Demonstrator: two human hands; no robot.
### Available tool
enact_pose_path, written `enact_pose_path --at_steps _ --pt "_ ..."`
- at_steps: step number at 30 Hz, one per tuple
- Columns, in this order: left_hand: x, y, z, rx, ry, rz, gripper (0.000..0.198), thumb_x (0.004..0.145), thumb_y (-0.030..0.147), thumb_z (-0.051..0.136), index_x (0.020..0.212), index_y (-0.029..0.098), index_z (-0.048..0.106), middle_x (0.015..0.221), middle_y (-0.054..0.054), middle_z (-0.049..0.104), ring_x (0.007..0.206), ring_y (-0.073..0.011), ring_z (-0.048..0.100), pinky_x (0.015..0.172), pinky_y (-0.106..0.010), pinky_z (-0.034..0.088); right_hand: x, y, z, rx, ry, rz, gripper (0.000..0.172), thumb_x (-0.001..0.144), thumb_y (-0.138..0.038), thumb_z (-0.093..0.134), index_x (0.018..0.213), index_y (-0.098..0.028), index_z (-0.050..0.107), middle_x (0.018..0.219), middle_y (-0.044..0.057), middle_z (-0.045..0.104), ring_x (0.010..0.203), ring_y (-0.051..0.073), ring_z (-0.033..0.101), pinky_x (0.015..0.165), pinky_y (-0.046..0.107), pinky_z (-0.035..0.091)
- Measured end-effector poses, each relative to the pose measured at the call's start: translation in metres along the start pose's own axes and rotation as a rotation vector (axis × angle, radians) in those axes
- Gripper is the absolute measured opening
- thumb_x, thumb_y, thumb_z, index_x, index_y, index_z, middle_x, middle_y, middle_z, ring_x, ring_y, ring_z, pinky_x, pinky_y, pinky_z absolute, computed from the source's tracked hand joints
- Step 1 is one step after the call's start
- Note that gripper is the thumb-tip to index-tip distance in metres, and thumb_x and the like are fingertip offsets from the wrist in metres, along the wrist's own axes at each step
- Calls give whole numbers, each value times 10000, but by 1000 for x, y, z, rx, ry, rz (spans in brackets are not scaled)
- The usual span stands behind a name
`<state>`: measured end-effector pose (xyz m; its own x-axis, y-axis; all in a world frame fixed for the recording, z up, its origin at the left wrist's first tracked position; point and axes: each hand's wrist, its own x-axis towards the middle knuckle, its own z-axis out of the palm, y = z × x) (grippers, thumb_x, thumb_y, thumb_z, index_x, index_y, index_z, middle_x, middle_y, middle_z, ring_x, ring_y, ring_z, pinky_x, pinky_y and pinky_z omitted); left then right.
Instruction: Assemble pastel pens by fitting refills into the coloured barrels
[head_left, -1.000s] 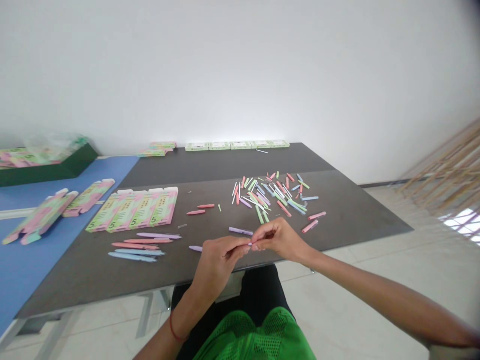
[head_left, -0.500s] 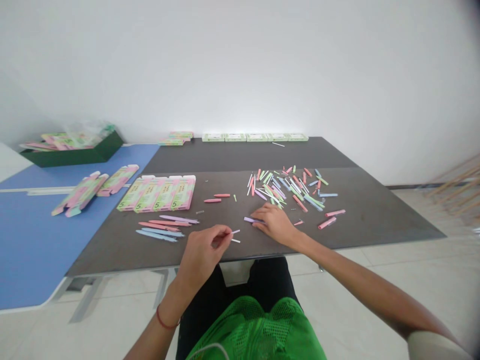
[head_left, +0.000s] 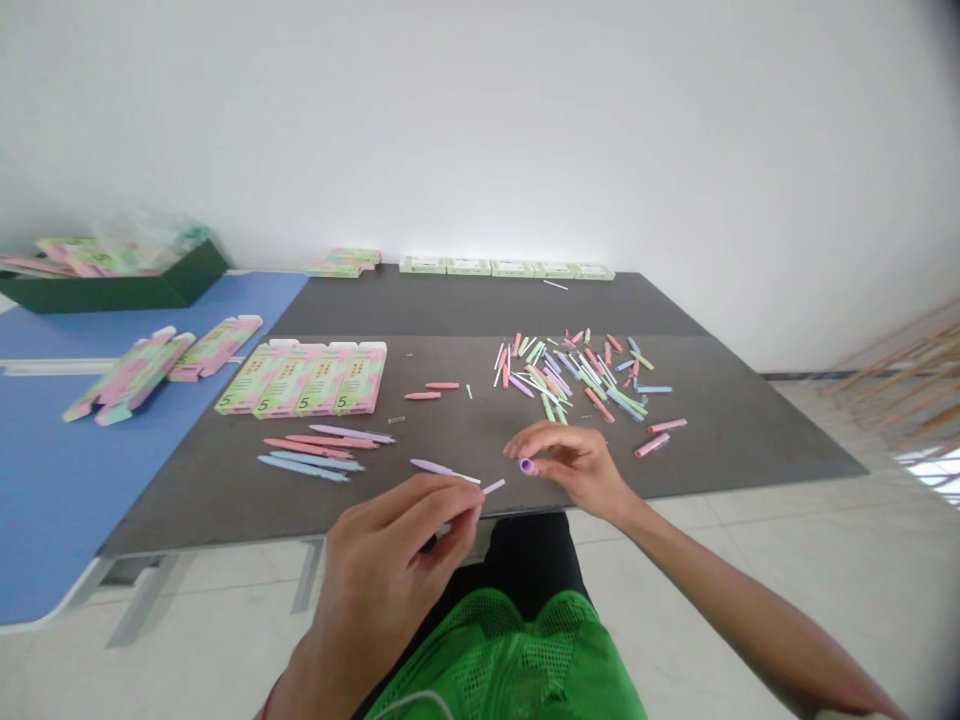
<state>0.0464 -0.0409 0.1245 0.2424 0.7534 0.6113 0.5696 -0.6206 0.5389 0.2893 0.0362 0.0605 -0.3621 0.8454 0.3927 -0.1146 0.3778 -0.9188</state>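
My left hand (head_left: 382,570) sits low at the table's front edge, its fingertips pinching a thin lilac pen part (head_left: 493,486). Just beyond those fingers, a lilac pen barrel (head_left: 431,466) with a white refill (head_left: 466,478) projecting from it lies slanted; I cannot tell whether it touches my hand. My right hand (head_left: 574,465) is raised a little above the dark tabletop (head_left: 465,420), holding a short lilac pen piece (head_left: 526,465) with a purple open end between thumb and fingers. The two hands are apart.
Beyond my hands lies a loose pile of pastel pen parts (head_left: 570,380). Several pens (head_left: 315,448) lie at left, beside flat printed boxes (head_left: 300,380). A blue table (head_left: 150,330) adjoins at left, holding a green tray (head_left: 112,290).
My right hand has lifted the lilac piece off the table. My left hand has moved down toward me, and a lilac barrel now shows near its fingers.
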Motion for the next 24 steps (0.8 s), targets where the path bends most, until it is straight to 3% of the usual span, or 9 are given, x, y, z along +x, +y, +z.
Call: enact_pose_path --at_steps 5,24 --pt "1 16 -2 87 6 22 100 960 195 657 961 245 743 899 2 796 764 -122 754 750 -191 605 -3 -10 6 -33 -23 12 92 872 -268 823 952 -227 805 992 86 782 973 228 730 883 392 584" --pt "1 15 -2 163 38 40 94 944 153 698 993 229 721 916 29 798 774 -106 748 780 -212 574 0 -8 14 -27 -59 10 88 915 -271 776 978 -218 805 1013 85 764 997 218 708 910 372 562"
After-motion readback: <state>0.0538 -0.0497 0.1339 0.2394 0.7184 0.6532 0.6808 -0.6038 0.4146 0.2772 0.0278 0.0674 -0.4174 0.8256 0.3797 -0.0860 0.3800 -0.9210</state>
